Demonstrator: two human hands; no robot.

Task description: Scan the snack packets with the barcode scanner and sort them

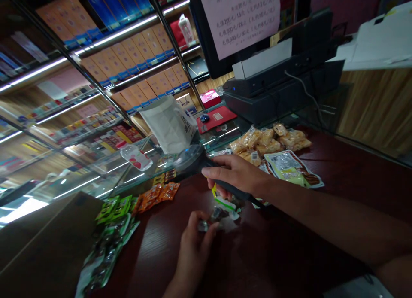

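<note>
My right hand (228, 173) is closed around the handle of a black barcode scanner (189, 158), whose head points to the left. Below it, my left hand (196, 238) pinches the near edge of a small clear snack packet (203, 225) between thumb and fingers. Blur hides the packet's print. A few more small packets with green and clear wrapping (227, 203) lie on the dark red counter (270, 242), just under the scanner handle.
Orange packets (157, 195), green packets (117, 208) and dark-filled bags (106, 250) lie to the left, beside a cardboard box (48, 238). Wrapped bread-like snacks (267, 139) and a flat pouch (289, 167) are at right. Behind stand a paper bag (169, 122), plastic bottle (135, 156) and monitor (209, 44).
</note>
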